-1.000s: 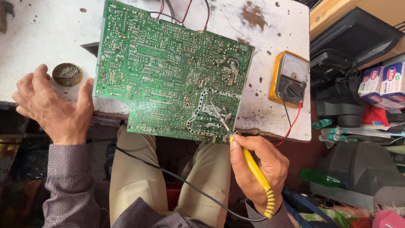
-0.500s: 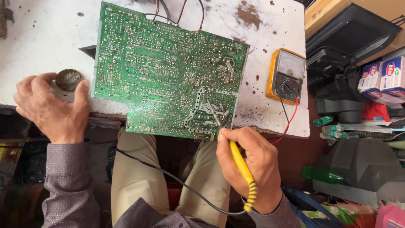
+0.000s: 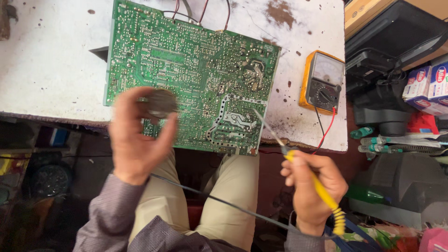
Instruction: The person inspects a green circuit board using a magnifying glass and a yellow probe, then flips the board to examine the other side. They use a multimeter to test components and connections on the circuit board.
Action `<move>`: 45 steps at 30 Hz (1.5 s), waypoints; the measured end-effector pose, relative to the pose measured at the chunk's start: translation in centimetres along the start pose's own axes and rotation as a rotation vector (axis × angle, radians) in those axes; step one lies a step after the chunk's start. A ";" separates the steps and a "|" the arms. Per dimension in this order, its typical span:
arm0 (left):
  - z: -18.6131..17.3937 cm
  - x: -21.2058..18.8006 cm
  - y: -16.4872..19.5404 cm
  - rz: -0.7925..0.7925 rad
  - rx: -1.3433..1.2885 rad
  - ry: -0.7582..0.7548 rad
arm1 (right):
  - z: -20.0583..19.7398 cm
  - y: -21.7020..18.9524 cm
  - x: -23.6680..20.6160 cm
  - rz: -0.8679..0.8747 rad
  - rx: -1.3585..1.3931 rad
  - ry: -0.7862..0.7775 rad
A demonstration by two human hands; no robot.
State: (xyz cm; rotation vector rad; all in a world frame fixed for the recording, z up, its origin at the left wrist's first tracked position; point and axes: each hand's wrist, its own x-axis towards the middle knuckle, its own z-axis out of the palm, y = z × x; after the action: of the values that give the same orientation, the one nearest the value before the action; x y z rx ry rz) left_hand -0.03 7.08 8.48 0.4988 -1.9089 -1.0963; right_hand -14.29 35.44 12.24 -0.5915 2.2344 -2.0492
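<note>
A large green circuit board (image 3: 196,65) lies solder side up on a stained white table (image 3: 51,60), overhanging its front edge. My left hand (image 3: 137,135) holds a small round dark tin (image 3: 161,102) above the board's near left part. My right hand (image 3: 310,184) grips a yellow-handled soldering iron (image 3: 322,191); its thin metal tip (image 3: 263,122) points up and left over the board's lower right corner. A black cord (image 3: 210,198) runs across my lap.
A yellow analog multimeter (image 3: 322,81) sits on the table's right side with red and black leads hanging down. Black equipment, boxes and tubes crowd the shelves at the right (image 3: 396,93). Red wires leave the board's far edge.
My left hand has picked the round tin off the table's left edge and carried it right, over the board. My right hand has drawn the iron back to the right, off the board.
</note>
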 end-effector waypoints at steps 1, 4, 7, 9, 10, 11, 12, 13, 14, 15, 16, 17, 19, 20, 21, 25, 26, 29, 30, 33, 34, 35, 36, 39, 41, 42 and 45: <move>0.9 0.1 0.8 0.021 0.005 -0.024 | -1.4 2.1 0.3 0.137 0.163 0.080; 3.0 0.4 2.3 0.113 0.063 -0.100 | -5.2 8.7 0.4 0.362 0.900 0.149; 4.7 0.5 3.0 0.089 0.016 -0.153 | -7.4 13.9 -0.5 0.448 1.471 0.034; 5.3 0.5 3.1 -0.013 -0.005 -0.214 | -8.1 15.4 -0.8 0.503 1.328 0.182; 5.4 0.5 3.0 -0.062 -0.014 -0.243 | -8.1 15.7 -0.8 0.530 1.257 0.252; 5.5 0.5 2.9 -0.047 -0.012 -0.238 | -7.9 15.5 -0.6 0.484 1.244 0.217; 5.5 0.4 2.8 -0.032 -0.009 -0.234 | -7.6 14.9 -0.6 0.438 1.231 0.184; 5.6 0.3 2.7 -0.021 -0.012 -0.233 | -7.3 13.9 -0.6 0.392 1.212 0.155; 5.7 0.3 2.6 -0.021 -0.010 -0.233 | -6.8 12.8 -0.5 0.352 1.027 0.161; 5.8 0.2 2.5 -0.017 -0.006 -0.231 | -5.9 11.5 -0.3 0.308 0.844 0.163; 5.8 0.2 2.4 -0.015 -0.002 -0.229 | -5.0 10.1 -0.3 0.264 0.662 0.165; 5.8 0.1 2.3 -0.012 -0.005 -0.225 | -3.9 8.7 -0.7 0.204 0.507 0.117; 5.9 0.0 2.3 -0.002 -0.012 -0.217 | -1.7 5.9 -1.4 0.078 0.197 0.026; 5.9 0.0 2.3 -0.002 -0.009 -0.215 | -0.7 4.6 -1.7 -0.018 0.096 -0.030; 6.0 -0.1 2.3 -0.002 -0.005 -0.212 | 0.2 3.4 -2.0 -0.114 -0.005 -0.087; 6.0 -0.2 2.2 -0.033 -0.007 -0.217 | 2.8 0.7 -1.7 -0.237 -0.133 -0.176; 6.0 -0.2 2.1 -0.017 -0.003 -0.212 | 3.1 0.4 -1.5 -0.237 -0.135 -0.188; 6.1 -0.2 2.1 0.014 0.005 -0.201 | 3.6 0.1 -1.4 -0.221 -0.142 -0.209; 6.1 -0.3 2.1 0.012 0.008 -0.197 | 3.6 0.2 -1.4 -0.208 -0.141 -0.209; 6.1 -0.2 2.2 -0.032 0.018 -0.207 | 3.2 0.5 -1.6 -0.182 -0.142 -0.207; 6.0 -0.1 2.3 -0.053 0.021 -0.213 | 3.0 0.7 -1.7 -0.175 -0.143 -0.207; 6.0 -0.1 2.4 -0.046 0.020 -0.206 | 2.8 0.9 -1.7 -0.142 -0.086 -0.171; 5.9 0.0 2.6 -0.040 0.019 -0.199 | 2.7 1.2 -1.6 -0.110 -0.028 -0.137; 5.5 0.0 2.9 0.050 0.049 -0.113 | 2.3 2.0 -1.0 -0.068 0.053 -0.047; 5.1 -0.1 2.9 0.064 0.076 -0.039 | 2.1 2.4 -0.7 -0.080 0.039 -0.029; 4.7 -0.2 2.8 0.035 0.089 -0.003 | 2.1 2.5 -0.6 -0.095 0.015 -0.040; 2.8 -0.7 1.6 0.014 0.169 0.106 | 2.1 2.6 -0.5 -0.122 -0.026 -0.080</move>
State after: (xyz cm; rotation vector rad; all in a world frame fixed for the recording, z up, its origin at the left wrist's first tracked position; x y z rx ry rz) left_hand -1.91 9.80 8.77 0.6237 -1.9178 -0.8859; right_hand -13.88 33.71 9.39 -0.8159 2.2348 -2.0137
